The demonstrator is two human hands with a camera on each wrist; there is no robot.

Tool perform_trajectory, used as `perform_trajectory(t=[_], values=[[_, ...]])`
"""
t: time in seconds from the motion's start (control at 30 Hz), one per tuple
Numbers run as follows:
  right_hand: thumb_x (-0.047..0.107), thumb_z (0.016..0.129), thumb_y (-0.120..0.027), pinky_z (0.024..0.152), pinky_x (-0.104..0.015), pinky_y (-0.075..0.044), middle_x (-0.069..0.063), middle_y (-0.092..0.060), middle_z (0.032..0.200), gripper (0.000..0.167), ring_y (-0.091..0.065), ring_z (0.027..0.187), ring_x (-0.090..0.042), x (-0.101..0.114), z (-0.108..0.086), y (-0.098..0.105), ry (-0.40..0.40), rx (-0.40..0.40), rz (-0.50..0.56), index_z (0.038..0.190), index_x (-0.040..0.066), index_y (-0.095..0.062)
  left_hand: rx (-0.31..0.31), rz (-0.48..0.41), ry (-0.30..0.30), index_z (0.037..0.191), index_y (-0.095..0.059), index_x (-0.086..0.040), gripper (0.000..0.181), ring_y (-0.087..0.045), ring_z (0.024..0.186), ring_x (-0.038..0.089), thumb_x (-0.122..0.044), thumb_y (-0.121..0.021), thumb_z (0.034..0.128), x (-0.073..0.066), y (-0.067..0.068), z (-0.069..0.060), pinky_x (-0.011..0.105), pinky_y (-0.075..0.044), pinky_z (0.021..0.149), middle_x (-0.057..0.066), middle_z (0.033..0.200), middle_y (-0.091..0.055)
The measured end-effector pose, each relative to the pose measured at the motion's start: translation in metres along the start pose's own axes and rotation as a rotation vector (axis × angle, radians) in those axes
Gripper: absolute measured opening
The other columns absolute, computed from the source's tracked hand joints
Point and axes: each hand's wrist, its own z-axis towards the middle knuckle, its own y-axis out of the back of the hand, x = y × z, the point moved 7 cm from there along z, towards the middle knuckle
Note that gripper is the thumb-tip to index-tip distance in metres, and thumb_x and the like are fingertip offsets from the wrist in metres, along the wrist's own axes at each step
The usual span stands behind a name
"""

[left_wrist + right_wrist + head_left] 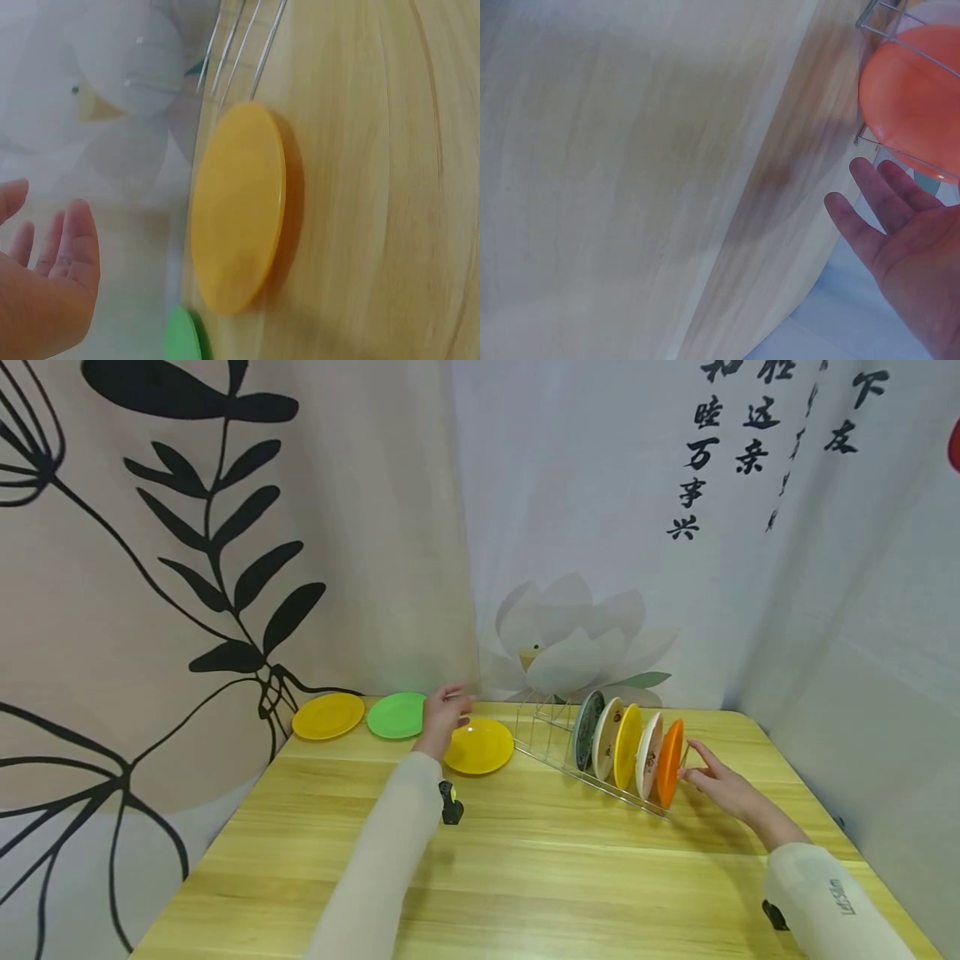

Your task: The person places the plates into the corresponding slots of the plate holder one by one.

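My left hand (444,720) hovers over the back of the table between a green plate (395,716) and a yellow plate (480,747). Its fingers are loosely bent around nothing, and in the left wrist view it is apart from the yellow plate (238,210). At the right end of a wire dish rack (551,763), my right hand (723,787) pinches the end wire between thumb and forefinger. Its other fingers stretch out in the right wrist view, beside the orange plate (915,97). That orange plate (670,764) stands upright, outermost in the rack.
Beside it in the rack stand a patterned white plate (648,756), a yellow plate (627,747), a cream plate (607,738) and a dark grey-green plate (588,730). Another yellow plate (327,716) lies at the table's back left corner. Printed curtains (390,527) hang behind the wooden table (510,877).
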Motion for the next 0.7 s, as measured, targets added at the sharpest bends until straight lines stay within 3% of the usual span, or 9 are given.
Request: perform_trajectory(t=[0.2, 0.4, 0.53, 0.7], values=[[0.038, 0.104, -0.042, 0.095, -0.066, -0.043, -0.036, -0.048, 0.137, 0.075, -0.054, 0.117, -0.051, 0.000, 0.000, -0.001, 0.002, 0.001, 0.005, 0.157, 0.001, -0.003, -0.052, -0.033, 0.041, 0.134, -0.058, -0.010, 0.043, -0.060, 0.107, 0.032, -0.010, -0.069, 0.0921, 0.007, 0.027, 0.000, 0.045, -0.052, 0.096, 0.015, 0.117, -0.061], [0.039, 0.104, -0.041, 0.094, -0.065, -0.044, -0.035, -0.048, 0.137, 0.076, -0.054, 0.117, -0.051, -0.004, 0.002, -0.001, -0.007, 0.004, 0.005, 0.157, 0.002, -0.001, -0.094, -0.019, 0.071, 0.140, -0.053, -0.005, 0.048, -0.059, 0.108, 0.033, -0.006, -0.066, 0.0936, 0.021, 0.049, -0.002, 0.046, -0.052, 0.096, 0.019, 0.122, -0.060], [0.040, 0.104, -0.042, 0.095, -0.066, -0.044, -0.035, -0.049, 0.137, 0.077, -0.053, 0.119, -0.051, -0.004, 0.002, -0.001, -0.016, 0.005, 0.010, 0.158, 0.003, -0.001, -0.097, -0.021, 0.090, 0.142, -0.049, -0.003, 0.050, -0.054, 0.117, 0.038, -0.009, -0.066, 0.0950, 0.031, 0.061, -0.009, 0.047, -0.049, 0.099, 0.020, 0.129, -0.055], [0.044, 0.103, -0.043, 0.096, -0.065, -0.043, -0.035, -0.049, 0.138, 0.079, -0.052, 0.119, -0.051, -0.005, 0.002, -0.001, -0.027, 0.000, 0.007, 0.158, 0.005, -0.002, -0.109, -0.003, 0.124, 0.144, -0.047, -0.002, 0.052, -0.054, 0.117, 0.038, -0.011, -0.064, 0.0963, 0.047, 0.069, -0.014, 0.049, -0.048, 0.100, 0.018, 0.133, -0.051]])
